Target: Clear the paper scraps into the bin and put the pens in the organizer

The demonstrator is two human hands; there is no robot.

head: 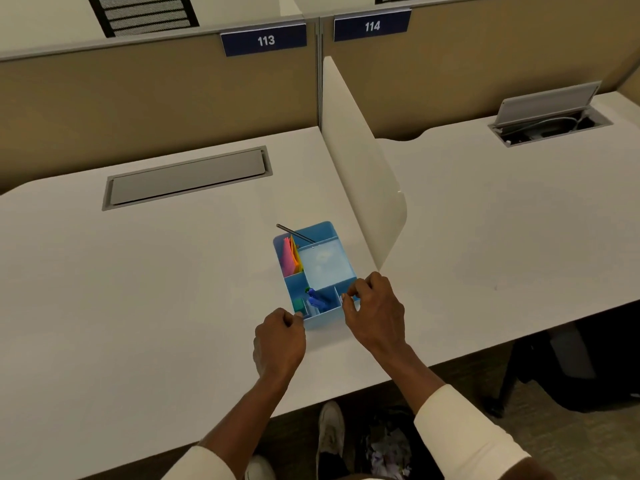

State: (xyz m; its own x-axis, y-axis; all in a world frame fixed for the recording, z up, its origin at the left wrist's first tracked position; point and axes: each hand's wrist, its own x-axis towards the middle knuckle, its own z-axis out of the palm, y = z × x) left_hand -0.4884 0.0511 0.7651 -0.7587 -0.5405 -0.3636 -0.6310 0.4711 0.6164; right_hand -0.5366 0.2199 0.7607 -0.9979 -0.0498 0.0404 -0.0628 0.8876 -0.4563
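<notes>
Near the frame's centre, a blue organizer (317, 271) sat on the white table (138, 289). The left hand (278, 341) gripped its near-left corner with curled fingers; the right hand (375, 311) pinched its right rim. Scrap-filled bin (389, 448) sat bottom centre.

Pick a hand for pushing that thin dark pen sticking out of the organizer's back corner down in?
Left, probably. The pen juts over the organizer's far-left rim, on the left hand's side; the right hand would cross over the compartments. Both hands sit at the near edge.
</notes>
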